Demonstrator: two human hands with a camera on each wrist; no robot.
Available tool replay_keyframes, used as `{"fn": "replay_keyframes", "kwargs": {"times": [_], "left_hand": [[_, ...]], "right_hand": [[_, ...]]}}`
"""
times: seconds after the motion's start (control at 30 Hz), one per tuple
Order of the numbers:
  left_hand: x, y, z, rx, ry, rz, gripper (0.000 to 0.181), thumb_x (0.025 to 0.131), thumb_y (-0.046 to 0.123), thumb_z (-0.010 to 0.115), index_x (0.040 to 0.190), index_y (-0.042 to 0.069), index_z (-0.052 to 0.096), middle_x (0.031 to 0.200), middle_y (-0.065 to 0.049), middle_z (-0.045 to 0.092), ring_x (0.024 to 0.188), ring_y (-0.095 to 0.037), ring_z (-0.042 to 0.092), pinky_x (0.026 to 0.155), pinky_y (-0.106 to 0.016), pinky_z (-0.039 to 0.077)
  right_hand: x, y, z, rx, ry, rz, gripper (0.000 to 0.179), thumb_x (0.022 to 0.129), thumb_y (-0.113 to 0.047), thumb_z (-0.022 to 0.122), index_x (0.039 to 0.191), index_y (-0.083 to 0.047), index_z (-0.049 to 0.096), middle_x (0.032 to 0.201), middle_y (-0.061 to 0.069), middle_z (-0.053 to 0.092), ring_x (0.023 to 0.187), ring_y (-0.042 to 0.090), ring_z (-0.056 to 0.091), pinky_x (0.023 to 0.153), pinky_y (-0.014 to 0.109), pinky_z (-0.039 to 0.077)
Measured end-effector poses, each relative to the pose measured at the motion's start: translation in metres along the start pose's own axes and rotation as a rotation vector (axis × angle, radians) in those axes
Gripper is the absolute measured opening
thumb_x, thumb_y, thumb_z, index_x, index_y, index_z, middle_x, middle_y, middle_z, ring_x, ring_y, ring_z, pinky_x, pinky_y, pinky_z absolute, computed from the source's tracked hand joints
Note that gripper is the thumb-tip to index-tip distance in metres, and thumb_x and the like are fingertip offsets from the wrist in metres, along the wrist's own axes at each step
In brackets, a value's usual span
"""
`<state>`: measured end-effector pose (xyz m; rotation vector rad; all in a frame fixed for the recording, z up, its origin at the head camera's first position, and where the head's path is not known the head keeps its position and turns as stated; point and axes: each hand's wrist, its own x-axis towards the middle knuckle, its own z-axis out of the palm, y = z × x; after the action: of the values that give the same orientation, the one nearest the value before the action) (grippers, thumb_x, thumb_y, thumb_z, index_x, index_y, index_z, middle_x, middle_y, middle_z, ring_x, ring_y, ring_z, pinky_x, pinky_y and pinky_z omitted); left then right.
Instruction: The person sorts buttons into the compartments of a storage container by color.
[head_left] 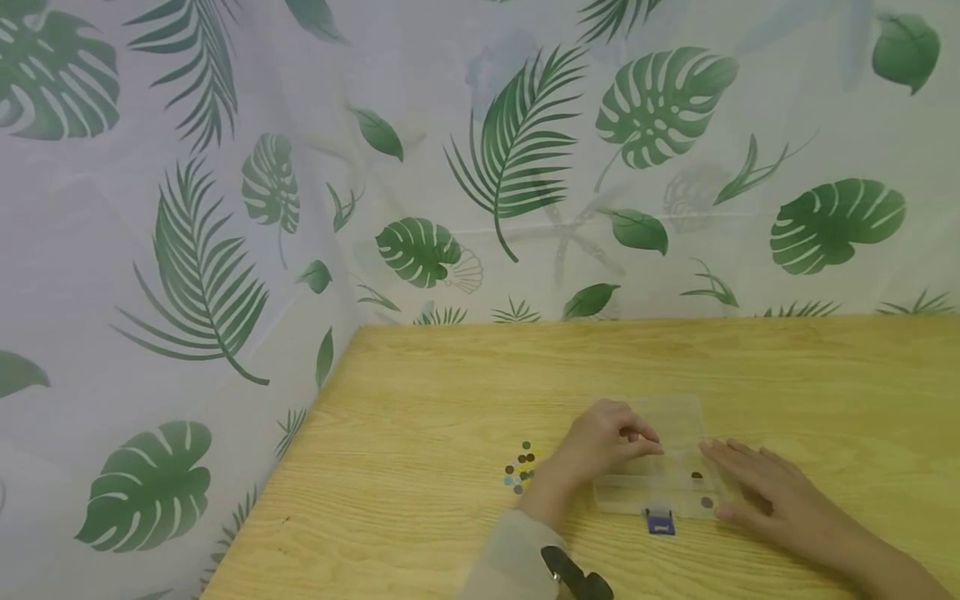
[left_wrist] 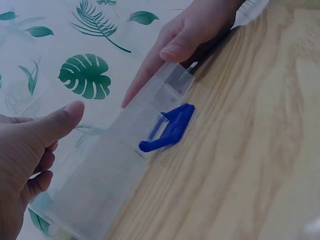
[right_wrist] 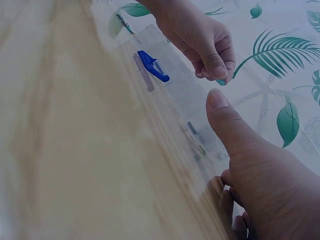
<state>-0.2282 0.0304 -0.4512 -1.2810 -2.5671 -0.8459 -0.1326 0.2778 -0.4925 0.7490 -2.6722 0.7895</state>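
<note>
In the head view a clear plastic compartment box (head_left: pixel 626 493) lies on the table, its blue latch (head_left: pixel 661 522) hanging at the near side. Over the box, my left hand (head_left: pixel 603 442) pinches a small teal disc (right_wrist: pixel 221 81) between thumb and fingertips; the disc shows only in the right wrist view. My right hand (head_left: pixel 780 500) rests against the box's right side, fingers fairly straight and holding nothing. A dark disc (head_left: pixel 697 476) and a grey disc (head_left: pixel 707 502) sit in right-hand compartments.
Left of the box, several small coloured discs (head_left: pixel 524 476) lie in a loose pile on the wood-grain table (head_left: pixel 420 400), close to the left forearm. A leaf-patterned sheet (head_left: pixel 525 275) hangs behind and to the left of the table. A black strap (head_left: pixel 573 575) circles the left wrist.
</note>
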Motion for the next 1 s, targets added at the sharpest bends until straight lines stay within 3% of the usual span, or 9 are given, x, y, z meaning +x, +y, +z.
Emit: {"fn": "replay_keyframes", "kwargs": {"times": [0.23, 0.33, 0.57, 0.7, 0.83, 1.0], "left_hand": [[0.001, 0.003, 0.004, 0.006, 0.012, 0.054, 0.014, 0.082, 0.029, 0.072, 0.090, 0.018, 0.073, 0.081, 0.012, 0.063, 0.076, 0.004, 0.046, 0.071, -0.001, 0.033], [0.001, 0.004, 0.002, 0.006, 0.000, 0.058, 0.018, 0.082, 0.029, 0.072, 0.095, 0.017, 0.073, 0.080, 0.011, 0.063, 0.076, 0.002, 0.047, 0.071, -0.002, 0.032], [-0.001, 0.002, -0.001, -0.045, 0.039, 0.096, 0.023, 0.079, 0.026, 0.075, 0.097, 0.013, 0.073, 0.077, 0.006, 0.061, 0.077, -0.003, 0.048, 0.072, -0.003, 0.033], [-0.005, -0.001, -0.003, -0.078, 0.053, 0.095, 0.023, 0.078, 0.024, 0.076, 0.097, 0.011, 0.073, 0.079, 0.003, 0.061, 0.077, -0.004, 0.049, 0.073, -0.004, 0.034], [-0.012, -0.005, -0.006, -0.045, 0.057, 0.070, 0.022, 0.079, 0.027, 0.075, 0.097, 0.014, 0.072, 0.079, 0.006, 0.060, 0.078, -0.002, 0.048, 0.072, -0.004, 0.036], [-0.023, -0.014, -0.010, -0.068, 0.033, -0.049, 0.020, 0.081, 0.031, 0.072, 0.096, 0.016, 0.073, 0.078, 0.010, 0.056, 0.078, 0.001, 0.047, 0.070, -0.005, 0.038]], "right_hand": [[0.002, -0.001, -0.003, 0.006, -0.016, 0.013, 0.072, 0.084, -0.022, 0.070, 0.147, -0.020, 0.034, 0.140, 0.018, 0.047, 0.132, -0.015, 0.007, 0.109, 0.012, -0.006], [0.001, -0.001, -0.004, 0.023, -0.021, 0.018, 0.072, 0.085, -0.021, 0.069, 0.147, -0.020, 0.034, 0.140, 0.020, 0.046, 0.132, -0.015, 0.007, 0.112, 0.018, -0.005], [0.000, 0.000, -0.002, 0.022, -0.016, 0.024, 0.072, 0.085, -0.021, 0.069, 0.147, -0.020, 0.034, 0.140, 0.019, 0.046, 0.132, -0.014, 0.007, 0.114, 0.022, -0.004], [-0.001, 0.000, -0.002, 0.041, -0.016, 0.028, 0.071, 0.085, -0.020, 0.068, 0.147, -0.019, 0.034, 0.141, 0.019, 0.045, 0.133, -0.013, 0.008, 0.116, 0.032, -0.001], [-0.001, -0.001, -0.003, 0.042, -0.018, 0.029, 0.071, 0.085, -0.020, 0.068, 0.147, -0.019, 0.035, 0.141, 0.019, 0.045, 0.132, -0.014, 0.008, 0.116, 0.029, -0.002], [0.000, -0.001, -0.003, 0.004, -0.001, 0.003, 0.072, 0.083, -0.021, 0.070, 0.146, -0.018, 0.036, 0.139, 0.019, 0.048, 0.132, -0.016, 0.007, 0.108, 0.011, -0.004]]}}
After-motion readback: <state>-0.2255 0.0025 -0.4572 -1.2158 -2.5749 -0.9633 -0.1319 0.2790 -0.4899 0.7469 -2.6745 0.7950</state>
